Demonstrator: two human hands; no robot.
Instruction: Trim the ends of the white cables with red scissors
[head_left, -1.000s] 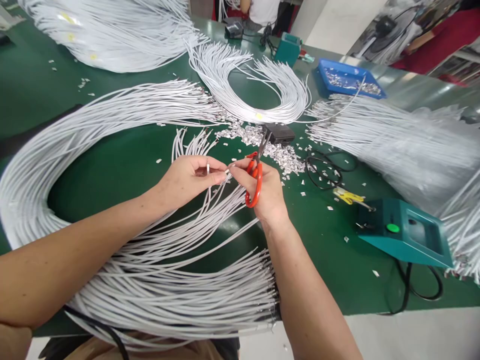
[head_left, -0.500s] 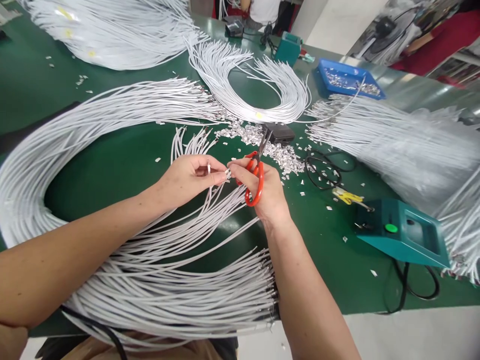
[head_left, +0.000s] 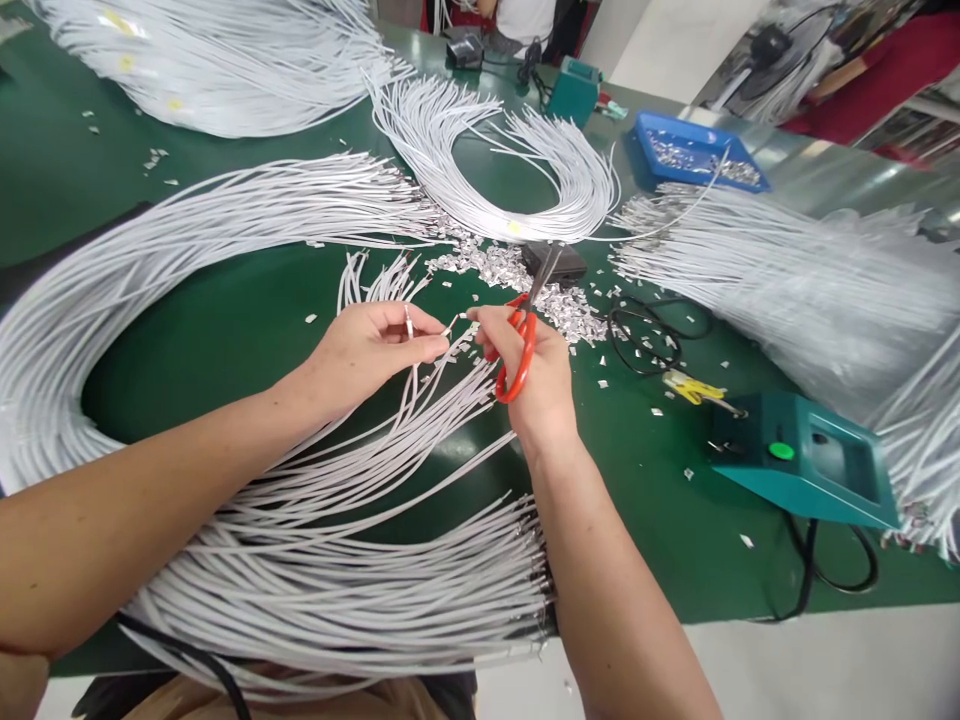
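I look down across a broad green worktop (head_left: 180, 350) and take the heap of small, flat, silvery-white scraps (head_left: 502, 268) on it as my landmark. A large sheaf of thin white cables (head_left: 337, 590) lies on the heap's near side.

Just short of the heap are the left hand (head_left: 379, 345) and the right hand (head_left: 544, 375), and here is the change: 0.5 s ago their fingertips met, and now a small gap parts them. The right hand's curled fingers hold scissors with orange-red looped handles and slim metal blades (head_left: 529, 340), the blades nearly together and pointing toward the heap. Something tiny and pale sits by its fingertips; I cannot tell whether it is pinched.

The left thumb and index finger are closed on a thin white cable end with a reddish-brown tip (head_left: 449, 330), on the near side of the heap. With that tip newly in sight, I judge that a covering has come off it and this end's step is about done.

Its short visible axis runs diagonally, the tip pointing away from the wearer and rightward, toward the heap. A 2nd piece, a white stub (head_left: 409, 320), stands up between the left fingers, pointing away from the wearer.
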